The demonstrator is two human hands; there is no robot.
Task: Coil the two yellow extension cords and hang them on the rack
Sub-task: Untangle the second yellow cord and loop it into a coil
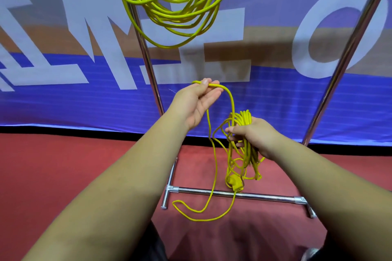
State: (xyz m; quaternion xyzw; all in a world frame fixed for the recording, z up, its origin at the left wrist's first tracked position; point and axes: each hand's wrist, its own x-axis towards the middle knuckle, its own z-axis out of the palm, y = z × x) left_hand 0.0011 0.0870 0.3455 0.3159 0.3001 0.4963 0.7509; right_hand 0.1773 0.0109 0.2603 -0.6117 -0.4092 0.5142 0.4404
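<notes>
Second cord (245,116) half coiled.
Gripped as bundle in right hand (252,135); pinched by left hand (197,101) for next loop.

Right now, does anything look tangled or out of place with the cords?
Nothing damaged. The second cord, gripped in the right hand, is only partly coiled: a loose loop lies on the red floor across the rack's base bar, where it might snag.

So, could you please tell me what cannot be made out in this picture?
Head view only.
1. Hung cord: its top and what holds it, cut off by the top edge.
2. Rack: its upper part, beyond the same edge.
3. Held cord: the stretch inside the right hand, hidden by that hand.
</notes>
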